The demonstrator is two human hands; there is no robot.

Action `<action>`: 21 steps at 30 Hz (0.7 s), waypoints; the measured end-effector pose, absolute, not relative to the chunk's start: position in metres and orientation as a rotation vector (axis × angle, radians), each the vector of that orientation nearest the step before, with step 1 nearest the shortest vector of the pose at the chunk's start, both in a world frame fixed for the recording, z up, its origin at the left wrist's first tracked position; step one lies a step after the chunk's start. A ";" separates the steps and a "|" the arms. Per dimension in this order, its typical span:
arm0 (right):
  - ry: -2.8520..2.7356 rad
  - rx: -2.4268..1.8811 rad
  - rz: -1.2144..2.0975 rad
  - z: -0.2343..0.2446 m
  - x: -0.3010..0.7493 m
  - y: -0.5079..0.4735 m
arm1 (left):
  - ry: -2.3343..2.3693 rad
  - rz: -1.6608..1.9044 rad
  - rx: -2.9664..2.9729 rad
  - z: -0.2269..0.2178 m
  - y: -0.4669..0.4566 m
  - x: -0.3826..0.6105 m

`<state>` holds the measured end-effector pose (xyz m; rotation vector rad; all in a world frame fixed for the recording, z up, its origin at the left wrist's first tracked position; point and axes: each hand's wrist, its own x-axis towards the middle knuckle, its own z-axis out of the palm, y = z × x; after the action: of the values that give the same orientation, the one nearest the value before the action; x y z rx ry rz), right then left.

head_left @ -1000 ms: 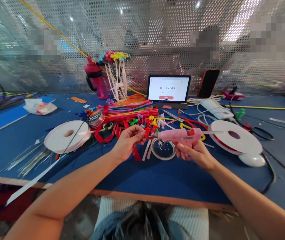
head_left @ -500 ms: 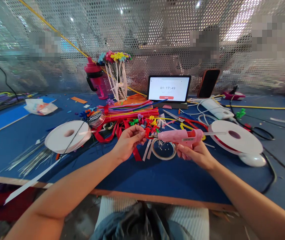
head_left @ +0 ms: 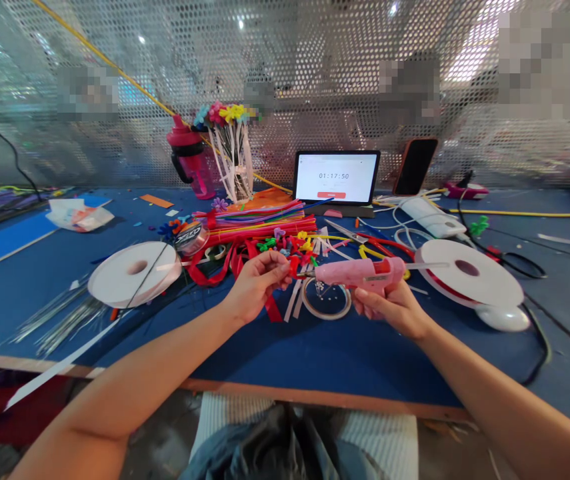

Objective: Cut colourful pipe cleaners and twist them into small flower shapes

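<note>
A pink hot glue gun is gripped in my right hand, its nozzle pointing left and a glue stick jutting from its back. My left hand is closed in a pinch on a small red piece right at the nozzle tip; whether it is ribbon or pipe cleaner I cannot make out. Behind my hands lies a heap of small coloured pipe-cleaner flowers. Below the glue gun sits a round shallow dish or ring with tiny white beads. Red ribbon lies looped beside my left hand.
White ribbon spools lie at left and right. Farther back are bundled pipe cleaners, scissors, a vase of pipe-cleaner flowers, a pink bottle, a tablet and a phone. Thin wires lie front left.
The tablet's timer has gone from 01:17:49 to 01:17:50. The whole view has shifted very slightly; my hands keep the same pose at the nozzle.
</note>
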<state>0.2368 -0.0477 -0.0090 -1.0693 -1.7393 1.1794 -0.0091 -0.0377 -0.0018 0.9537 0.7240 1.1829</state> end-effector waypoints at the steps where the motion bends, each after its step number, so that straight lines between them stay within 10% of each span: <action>1: -1.737 -1.069 1.177 -0.009 0.237 -0.047 | 0.722 1.182 0.953 -0.002 -0.038 -0.009; 21: -1.729 -1.074 1.179 -0.013 0.239 -0.046 | 0.703 1.184 0.938 -0.003 -0.037 -0.010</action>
<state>0.2390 -0.0459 -0.0127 -1.0736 -1.7286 1.1785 -0.0097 -0.0374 -0.0031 0.9378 0.7028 1.1841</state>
